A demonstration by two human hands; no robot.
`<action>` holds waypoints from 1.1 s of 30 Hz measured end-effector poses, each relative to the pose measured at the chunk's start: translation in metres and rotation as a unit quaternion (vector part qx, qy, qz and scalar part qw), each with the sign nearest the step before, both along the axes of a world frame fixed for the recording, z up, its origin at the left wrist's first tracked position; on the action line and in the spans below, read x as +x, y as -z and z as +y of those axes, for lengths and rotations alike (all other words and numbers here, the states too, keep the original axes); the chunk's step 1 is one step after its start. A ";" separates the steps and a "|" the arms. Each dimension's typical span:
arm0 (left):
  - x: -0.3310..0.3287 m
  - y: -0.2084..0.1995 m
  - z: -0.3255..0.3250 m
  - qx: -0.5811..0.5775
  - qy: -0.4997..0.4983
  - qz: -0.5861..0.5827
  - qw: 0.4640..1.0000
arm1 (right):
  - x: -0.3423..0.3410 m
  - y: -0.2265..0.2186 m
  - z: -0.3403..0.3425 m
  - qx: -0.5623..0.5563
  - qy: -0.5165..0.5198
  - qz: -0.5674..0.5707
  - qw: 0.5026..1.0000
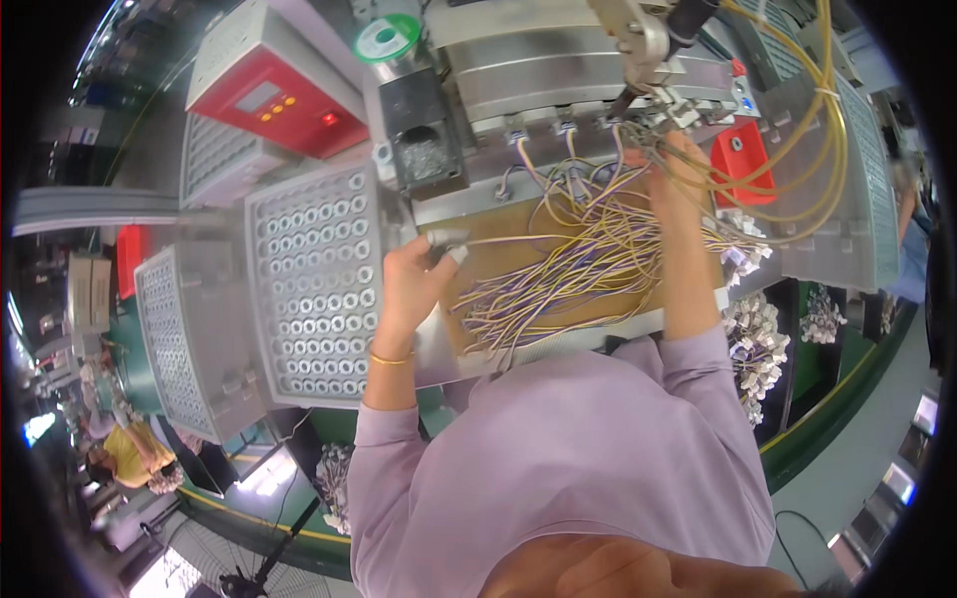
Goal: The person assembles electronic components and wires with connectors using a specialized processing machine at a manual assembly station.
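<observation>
Wires (573, 269) lie on the tabletop (498, 227), right of the tray (255, 259), which holds rows of rings (312, 326). A fixture (558, 75) runs along their far side. Left of it stands the solder spool (387, 40); the control box (289, 95) sits farther left, a bin (743, 164) far right.

Factory assembly workshop, red-fronted control box (299, 105), spool (387, 38) (green-topped), loose wires (568, 274), co-worker in yellow (130, 453) beyond

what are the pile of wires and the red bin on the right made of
The wires seem plastic-coated, given their smooth yellow, white and purple sheaths; the cores are hidden. The red bin looks like moulded plastic, with even colour and slight sheen.
</observation>
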State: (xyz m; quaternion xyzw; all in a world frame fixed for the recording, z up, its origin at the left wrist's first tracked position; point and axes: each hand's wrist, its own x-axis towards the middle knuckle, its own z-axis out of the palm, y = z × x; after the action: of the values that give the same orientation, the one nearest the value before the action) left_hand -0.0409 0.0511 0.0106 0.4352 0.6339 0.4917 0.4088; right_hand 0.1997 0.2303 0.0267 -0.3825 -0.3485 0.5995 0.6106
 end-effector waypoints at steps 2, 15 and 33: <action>-0.002 -0.010 -0.007 -0.024 -0.025 0.017 0.999 | 0.024 0.010 -0.002 0.001 0.019 -0.227 0.974; -0.023 0.011 0.009 0.218 -0.079 0.255 0.939 | -0.049 -0.007 -0.091 0.234 -0.354 -0.369 0.827; -0.029 -0.002 0.000 0.061 -0.133 -0.259 0.955 | -0.042 -0.020 -0.087 0.183 -0.295 -0.344 0.872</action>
State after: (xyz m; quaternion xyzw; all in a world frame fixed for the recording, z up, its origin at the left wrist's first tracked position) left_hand -0.0697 0.0513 0.0123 0.2288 0.5277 0.6750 0.4622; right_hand 0.1577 0.1436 0.0469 -0.3254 -0.7368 0.5075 0.3061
